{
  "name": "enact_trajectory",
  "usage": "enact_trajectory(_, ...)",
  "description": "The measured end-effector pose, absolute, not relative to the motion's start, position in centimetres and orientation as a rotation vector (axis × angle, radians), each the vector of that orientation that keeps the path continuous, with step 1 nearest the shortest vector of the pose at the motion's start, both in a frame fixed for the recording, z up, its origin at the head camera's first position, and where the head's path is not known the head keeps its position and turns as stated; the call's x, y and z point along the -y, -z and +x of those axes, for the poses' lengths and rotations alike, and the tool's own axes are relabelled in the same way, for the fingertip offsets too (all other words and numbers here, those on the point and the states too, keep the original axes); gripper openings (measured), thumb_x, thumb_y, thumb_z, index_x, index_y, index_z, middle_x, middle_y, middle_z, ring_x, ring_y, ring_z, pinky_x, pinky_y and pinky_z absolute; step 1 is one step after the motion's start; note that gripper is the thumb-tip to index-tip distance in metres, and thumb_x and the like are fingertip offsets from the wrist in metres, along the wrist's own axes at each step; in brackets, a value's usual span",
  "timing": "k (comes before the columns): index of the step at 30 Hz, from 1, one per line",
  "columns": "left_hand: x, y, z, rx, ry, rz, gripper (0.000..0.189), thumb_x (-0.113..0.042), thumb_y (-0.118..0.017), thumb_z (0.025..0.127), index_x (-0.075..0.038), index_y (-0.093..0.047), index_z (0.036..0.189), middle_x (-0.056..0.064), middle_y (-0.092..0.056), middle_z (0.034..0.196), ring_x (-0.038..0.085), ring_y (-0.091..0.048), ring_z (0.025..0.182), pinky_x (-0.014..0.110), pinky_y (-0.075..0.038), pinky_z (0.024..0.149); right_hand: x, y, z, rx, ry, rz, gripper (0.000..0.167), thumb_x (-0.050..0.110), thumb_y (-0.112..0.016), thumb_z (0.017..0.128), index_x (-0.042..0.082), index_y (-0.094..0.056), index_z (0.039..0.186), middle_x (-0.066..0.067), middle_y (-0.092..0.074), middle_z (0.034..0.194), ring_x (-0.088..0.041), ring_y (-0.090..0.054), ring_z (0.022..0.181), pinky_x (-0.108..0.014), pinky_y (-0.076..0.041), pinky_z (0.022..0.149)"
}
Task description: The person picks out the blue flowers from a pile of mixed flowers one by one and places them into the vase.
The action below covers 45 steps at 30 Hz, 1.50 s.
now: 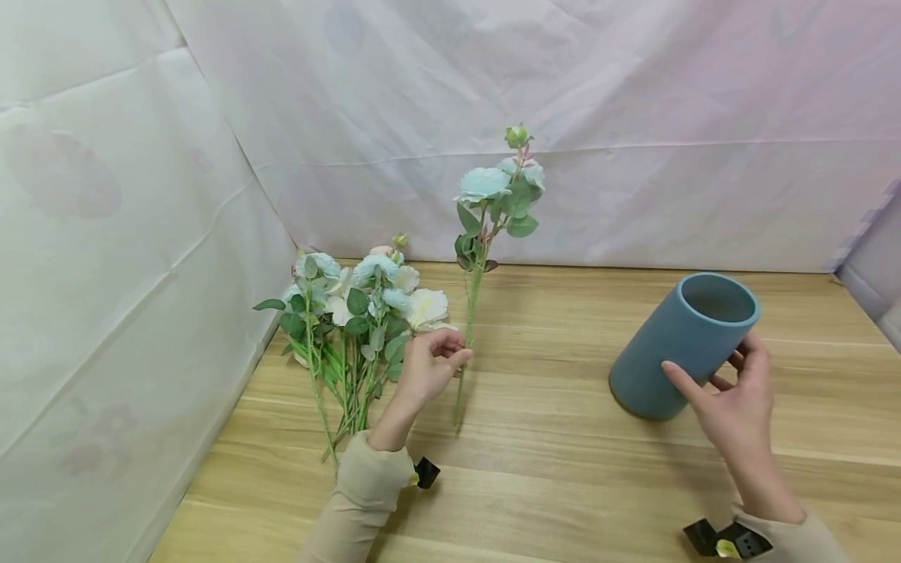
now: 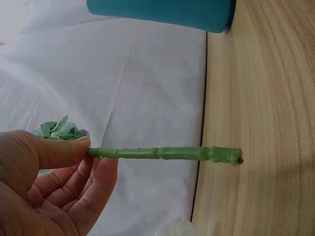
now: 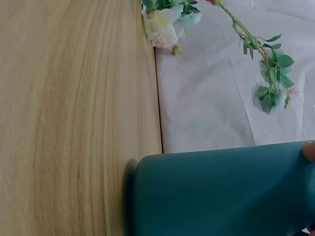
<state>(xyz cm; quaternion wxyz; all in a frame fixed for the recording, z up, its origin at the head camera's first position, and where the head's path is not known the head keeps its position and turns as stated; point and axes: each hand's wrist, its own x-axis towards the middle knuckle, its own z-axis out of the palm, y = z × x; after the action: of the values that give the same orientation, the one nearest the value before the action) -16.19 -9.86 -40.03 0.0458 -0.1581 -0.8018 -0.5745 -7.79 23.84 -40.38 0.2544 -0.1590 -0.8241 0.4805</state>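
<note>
My left hand [image 1: 428,366] pinches the green stem [image 2: 167,153] of an artificial flower spray between thumb and fingertips. The spray [image 1: 486,186] stands nearly upright, pale blue blooms and a green bud on top, with the bare stem end pointing down above the table. On the right, my right hand [image 1: 742,403] grips a blue-grey cylindrical vase [image 1: 665,352], thumb on its near side and fingers round the right side. Its mouth is up, and nothing shows inside. In the right wrist view the vase [image 3: 221,191] fills the bottom and mostly hides the hand.
A pile of blue and white artificial flowers [image 1: 373,313] lies left of my left hand, stems toward me. The wooden table [image 1: 535,469] meets a white cloth backdrop [image 1: 633,195] behind and a cloth wall [image 1: 141,234] on the left.
</note>
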Motion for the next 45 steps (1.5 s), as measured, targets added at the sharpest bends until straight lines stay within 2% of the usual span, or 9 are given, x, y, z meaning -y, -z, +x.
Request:
enact_trajectory(5,9.7,40.0,-16.2,2.458,1.75,-0.491,0.006,0.005,-0.069,0.08,0.006,-0.066,0.085,0.015,-0.065,0.075,0.026,-0.063,0.064,0.024,-0.054,0.051,-23.6,40.9,-7.9,2.216,-1.318,-0.376,0.085,0.006,-0.078,0.074,0.022,-0.032,0.142,-0.001,-0.04,0.133,-0.012,-0.042,0.114,-0.014,-0.039,0.076)
enact_trajectory(13,9.4,40.0,-16.0,2.436,1.755,-0.523,0.006,0.006,-0.069,0.08,0.005,-0.066,0.084,0.016,-0.065,0.074,0.028,-0.064,0.064,0.024,-0.054,0.051,-22.1,40.5,-7.6,2.236,-1.337,-0.312,0.09,0.0,-0.079,0.07,0.02,-0.031,0.143,0.002,-0.041,0.132,-0.01,-0.042,0.111,-0.014,-0.04,0.076)
enact_trajectory(20,9.1,40.1,-16.0,2.41,1.784,-0.559,0.008,0.007,-0.069,0.079,0.007,-0.065,0.086,0.018,-0.066,0.076,0.029,-0.064,0.065,0.026,-0.055,0.052,-21.1,40.6,-7.7,2.241,-1.343,-0.239,0.09,-0.002,-0.079,0.07,0.017,-0.031,0.143,-0.002,-0.041,0.133,-0.011,-0.043,0.112,-0.009,-0.041,0.077)
enact_trajectory(27,8.6,39.5,-15.6,2.399,1.858,-0.579,0.008,0.011,-0.067,0.079,0.013,-0.062,0.086,0.025,-0.063,0.077,0.039,-0.063,0.067,0.036,-0.056,0.054,-20.3,40.7,-7.5,2.236,-1.379,-0.179,0.089,-0.002,-0.078,0.071,0.017,-0.03,0.144,-0.004,-0.039,0.134,-0.012,-0.042,0.115,-0.011,-0.041,0.08)
enact_trajectory(32,8.6,40.5,-15.9,2.391,1.918,-0.593,0.008,0.006,-0.068,0.081,0.009,-0.063,0.087,0.02,-0.064,0.077,0.033,-0.063,0.067,0.028,-0.055,0.053,-19.7,40.7,-7.4,2.246,-1.38,-0.161,0.089,-0.003,-0.078,0.071,0.016,-0.031,0.143,-0.003,-0.041,0.133,-0.012,-0.042,0.114,-0.012,-0.04,0.08)
enact_trajectory(45,8.1,40.4,-15.6,2.389,1.986,-0.65,0.012,0.005,-0.066,0.083,0.012,-0.062,0.091,0.022,-0.063,0.079,0.033,-0.064,0.069,0.028,-0.056,0.055,-18.9,40.6,-7.4,2.276,-1.369,-0.141,0.091,-0.003,-0.079,0.07,0.019,-0.03,0.144,-0.002,-0.042,0.133,-0.01,-0.042,0.113,-0.013,-0.039,0.08)
